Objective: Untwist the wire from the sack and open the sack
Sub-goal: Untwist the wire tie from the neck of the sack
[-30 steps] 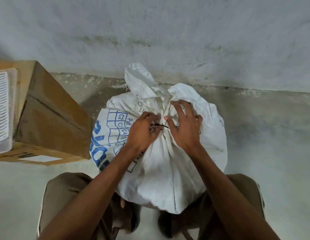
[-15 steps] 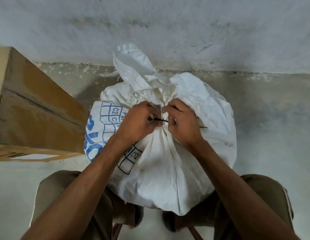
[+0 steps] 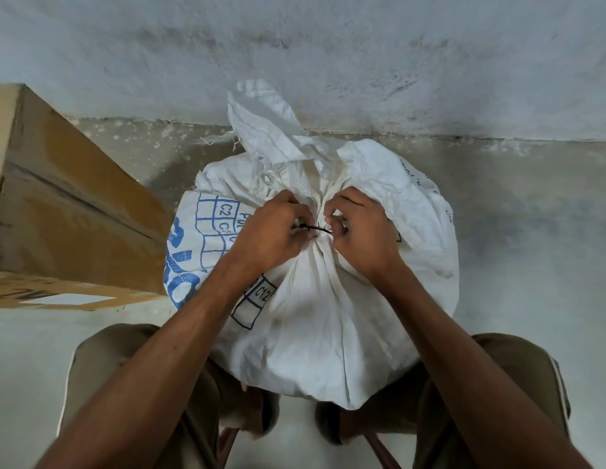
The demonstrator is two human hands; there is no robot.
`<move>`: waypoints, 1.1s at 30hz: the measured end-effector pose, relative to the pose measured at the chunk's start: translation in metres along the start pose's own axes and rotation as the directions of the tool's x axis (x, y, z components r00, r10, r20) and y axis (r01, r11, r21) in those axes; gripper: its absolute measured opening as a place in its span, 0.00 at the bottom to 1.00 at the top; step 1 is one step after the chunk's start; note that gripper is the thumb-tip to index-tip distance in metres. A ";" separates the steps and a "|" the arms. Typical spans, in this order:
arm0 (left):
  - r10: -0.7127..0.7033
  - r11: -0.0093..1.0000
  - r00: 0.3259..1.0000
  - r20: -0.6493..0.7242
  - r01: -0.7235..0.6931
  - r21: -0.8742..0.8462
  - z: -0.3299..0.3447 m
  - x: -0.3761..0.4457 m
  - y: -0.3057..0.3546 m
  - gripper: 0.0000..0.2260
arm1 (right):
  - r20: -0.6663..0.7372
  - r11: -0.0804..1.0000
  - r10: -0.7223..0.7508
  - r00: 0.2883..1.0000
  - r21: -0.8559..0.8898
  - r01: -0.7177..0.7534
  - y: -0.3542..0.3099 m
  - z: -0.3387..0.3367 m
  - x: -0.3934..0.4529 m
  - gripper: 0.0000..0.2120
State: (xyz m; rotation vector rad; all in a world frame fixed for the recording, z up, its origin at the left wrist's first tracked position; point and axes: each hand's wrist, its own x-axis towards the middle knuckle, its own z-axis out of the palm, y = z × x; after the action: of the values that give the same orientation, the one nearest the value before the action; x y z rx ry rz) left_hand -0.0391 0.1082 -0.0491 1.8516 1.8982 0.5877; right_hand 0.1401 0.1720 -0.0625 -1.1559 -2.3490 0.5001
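Floor [image 3: 531, 265]: one sack [image 3: 322, 309], two hands pinching one wire [image 3: 317, 228].

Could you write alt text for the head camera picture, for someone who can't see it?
Two hands, left and right, pinch a black wire around the gathered neck of a white sack, with a cardboard box at left.

The pale concrete floor [image 3: 531, 265] carries the tied white sack [image 3: 328, 316] — a cardboard box [image 3: 75, 211] stands just beside it.
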 end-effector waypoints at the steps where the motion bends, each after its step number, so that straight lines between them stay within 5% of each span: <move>1: 0.014 1.000 1.000 -0.002 -0.014 0.021 0.001 -0.001 0.000 0.08 | 0.009 1.000 -0.009 1.000 -0.002 0.009 0.001 -0.001 0.001 0.08; 6: 0.094 0.988 0.995 -0.024 -0.090 0.127 0.008 -0.004 -0.001 0.08 | 0.057 0.999 -0.043 0.997 0.013 0.042 0.003 -0.005 -0.001 0.10; 24: -0.019 0.996 0.999 -0.030 0.016 -0.087 -0.001 0.001 -0.003 0.09 | 0.116 0.989 -0.128 0.985 -0.057 0.135 0.004 -0.008 -0.004 0.08; 33: -0.026 0.999 1.000 0.003 0.026 -0.026 0.005 0.000 -0.004 0.10 | 0.182 0.977 -0.128 0.975 -0.145 0.156 0.004 -0.006 -0.004 0.09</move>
State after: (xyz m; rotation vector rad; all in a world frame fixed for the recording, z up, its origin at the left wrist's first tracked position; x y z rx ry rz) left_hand -0.0398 0.1082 -0.0553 1.8077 1.9008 0.5986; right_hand 0.1481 0.1715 -0.0611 -1.0376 -2.6393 0.3821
